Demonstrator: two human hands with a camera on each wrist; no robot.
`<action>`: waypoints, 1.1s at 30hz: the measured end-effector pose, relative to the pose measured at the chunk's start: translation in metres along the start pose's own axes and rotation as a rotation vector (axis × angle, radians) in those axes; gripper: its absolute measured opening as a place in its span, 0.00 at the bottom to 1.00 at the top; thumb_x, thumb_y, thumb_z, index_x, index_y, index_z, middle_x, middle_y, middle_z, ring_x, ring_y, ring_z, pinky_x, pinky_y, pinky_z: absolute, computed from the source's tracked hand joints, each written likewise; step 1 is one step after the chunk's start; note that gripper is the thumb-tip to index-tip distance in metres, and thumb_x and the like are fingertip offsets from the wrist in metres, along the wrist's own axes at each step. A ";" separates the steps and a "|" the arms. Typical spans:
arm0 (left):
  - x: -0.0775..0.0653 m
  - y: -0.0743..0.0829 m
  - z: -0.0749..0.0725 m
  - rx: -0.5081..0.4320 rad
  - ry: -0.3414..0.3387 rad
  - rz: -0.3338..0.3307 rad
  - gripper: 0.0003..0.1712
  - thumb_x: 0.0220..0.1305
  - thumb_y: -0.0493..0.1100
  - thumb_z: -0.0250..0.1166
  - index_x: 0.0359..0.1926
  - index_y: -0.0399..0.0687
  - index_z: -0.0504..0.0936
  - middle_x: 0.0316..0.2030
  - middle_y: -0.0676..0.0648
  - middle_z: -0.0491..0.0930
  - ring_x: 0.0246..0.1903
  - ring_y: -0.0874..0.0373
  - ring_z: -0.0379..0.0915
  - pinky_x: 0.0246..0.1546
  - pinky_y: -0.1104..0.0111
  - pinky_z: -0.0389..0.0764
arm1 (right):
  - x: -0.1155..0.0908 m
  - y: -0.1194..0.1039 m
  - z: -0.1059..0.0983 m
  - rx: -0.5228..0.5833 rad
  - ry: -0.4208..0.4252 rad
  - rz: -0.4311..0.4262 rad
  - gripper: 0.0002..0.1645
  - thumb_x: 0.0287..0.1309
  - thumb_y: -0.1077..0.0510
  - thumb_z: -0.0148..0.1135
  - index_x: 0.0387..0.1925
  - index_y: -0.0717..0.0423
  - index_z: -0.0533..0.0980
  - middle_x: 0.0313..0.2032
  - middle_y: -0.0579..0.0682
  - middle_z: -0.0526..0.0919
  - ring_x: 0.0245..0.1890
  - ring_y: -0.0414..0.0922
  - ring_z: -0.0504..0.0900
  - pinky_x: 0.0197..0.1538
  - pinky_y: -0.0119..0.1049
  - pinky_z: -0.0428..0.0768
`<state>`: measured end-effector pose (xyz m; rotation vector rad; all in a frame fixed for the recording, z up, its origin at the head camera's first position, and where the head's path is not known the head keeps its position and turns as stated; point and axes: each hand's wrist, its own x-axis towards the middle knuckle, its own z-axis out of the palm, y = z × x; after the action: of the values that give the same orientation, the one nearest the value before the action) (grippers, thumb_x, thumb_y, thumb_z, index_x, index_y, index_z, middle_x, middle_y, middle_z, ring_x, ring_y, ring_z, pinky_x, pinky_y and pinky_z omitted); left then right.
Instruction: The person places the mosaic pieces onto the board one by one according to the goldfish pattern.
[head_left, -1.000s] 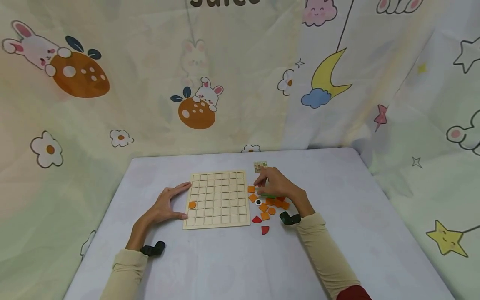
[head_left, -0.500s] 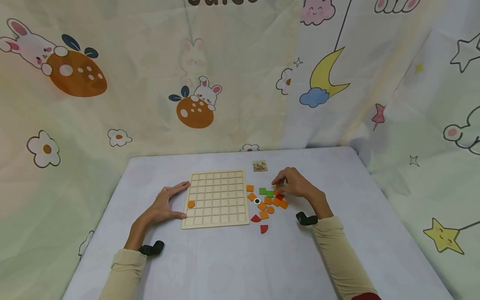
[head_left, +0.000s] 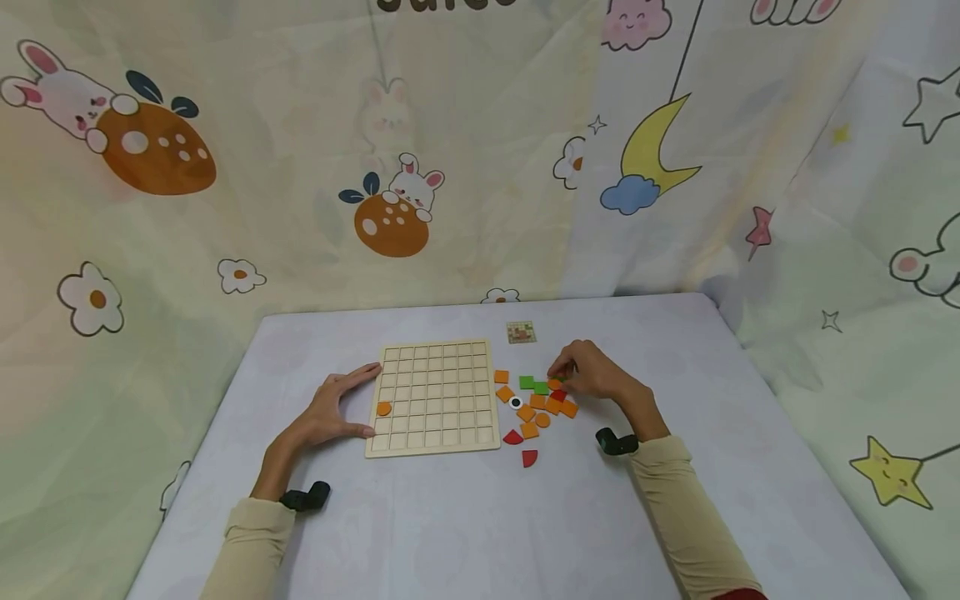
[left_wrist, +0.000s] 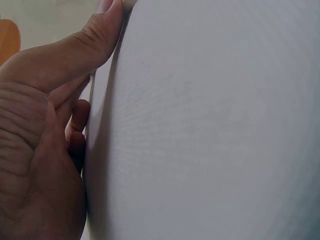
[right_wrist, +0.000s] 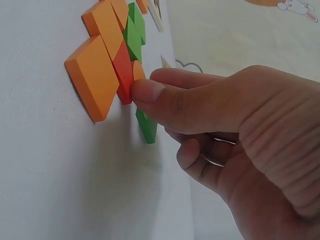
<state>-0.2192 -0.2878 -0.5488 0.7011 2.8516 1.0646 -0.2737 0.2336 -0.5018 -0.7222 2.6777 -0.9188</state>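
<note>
A wooden grid board (head_left: 435, 396) lies on the table with one orange disc (head_left: 384, 409) in a left-hand cell. My left hand (head_left: 324, 414) rests against the board's left edge, thumb near the front corner and straight fingers near the back. The left wrist view shows its thumb (left_wrist: 75, 55) beside the white table. My right hand (head_left: 592, 369) is at the back right of the loose pieces. Its thumb and index finger pinch a green tile (right_wrist: 146, 125), partly hidden behind the thumb. An orange round piece (right_wrist: 138, 71) and a red piece (right_wrist: 122, 75) lie right beside the thumb tip.
Right of the board lie orange square tiles (head_left: 529, 430), two green tiles (head_left: 527, 382), a black-and-white round piece (head_left: 516, 403) and red quarter-round pieces (head_left: 529, 458). A small pattern card (head_left: 521, 332) lies behind them. A printed cloth (head_left: 480, 208) hangs beyond the table.
My right hand has moved right from beside the board to the far side of the loose pieces, uncovering two green tiles and the card. The left hand stays at the board's edge.
</note>
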 end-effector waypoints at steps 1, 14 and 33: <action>0.000 0.000 0.000 0.003 -0.004 -0.008 0.66 0.42 0.56 0.90 0.81 0.45 0.70 0.83 0.39 0.66 0.67 0.43 0.68 0.56 0.53 0.63 | 0.001 0.000 0.000 -0.002 -0.004 -0.002 0.14 0.56 0.73 0.77 0.44 0.59 0.93 0.39 0.50 0.93 0.37 0.44 0.80 0.44 0.35 0.79; -0.002 -0.002 -0.001 0.013 -0.016 -0.013 0.67 0.43 0.57 0.90 0.82 0.46 0.69 0.83 0.40 0.65 0.69 0.42 0.68 0.58 0.51 0.64 | 0.004 0.000 0.002 -0.041 -0.038 -0.052 0.16 0.56 0.75 0.74 0.45 0.60 0.92 0.39 0.50 0.92 0.37 0.43 0.79 0.45 0.36 0.80; 0.002 -0.006 -0.002 0.007 0.000 0.015 0.65 0.44 0.56 0.90 0.81 0.45 0.70 0.83 0.39 0.66 0.69 0.42 0.67 0.58 0.52 0.63 | 0.009 -0.011 0.000 -0.038 0.017 -0.075 0.10 0.59 0.62 0.81 0.42 0.59 0.91 0.39 0.51 0.93 0.37 0.44 0.84 0.47 0.41 0.85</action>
<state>-0.2238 -0.2928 -0.5506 0.7236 2.8556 1.0576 -0.2777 0.2217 -0.4953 -0.8320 2.7068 -0.8975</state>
